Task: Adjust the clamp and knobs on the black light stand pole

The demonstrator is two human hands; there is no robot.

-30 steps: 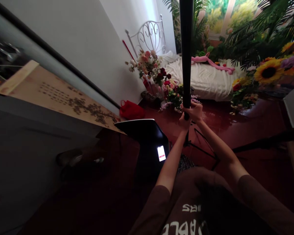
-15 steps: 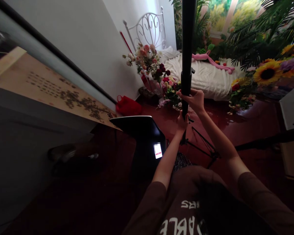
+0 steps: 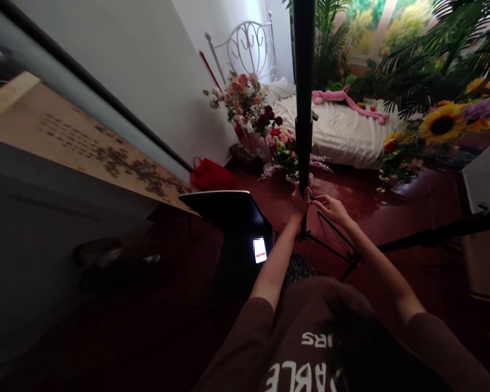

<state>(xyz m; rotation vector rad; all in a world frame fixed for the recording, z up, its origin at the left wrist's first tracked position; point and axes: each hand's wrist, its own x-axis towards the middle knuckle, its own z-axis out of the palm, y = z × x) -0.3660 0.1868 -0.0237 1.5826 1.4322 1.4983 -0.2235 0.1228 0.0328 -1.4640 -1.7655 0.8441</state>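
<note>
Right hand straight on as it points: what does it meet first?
The right hand would meet the small dark knob at its fingertips, then likely the black pole or left hand; depth is unclear.

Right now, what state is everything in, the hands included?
Black pole: upright, held.
Left hand: wrapped around the pole.
Right hand: at a small dark knob beside the pole; whether it grips is unclear.
Phone: screen lit.
Tripod legs: spread.
Pink plush toy: lying on the bed.
White bed cover: rumpled.
Large sunflower: fully open.
</note>
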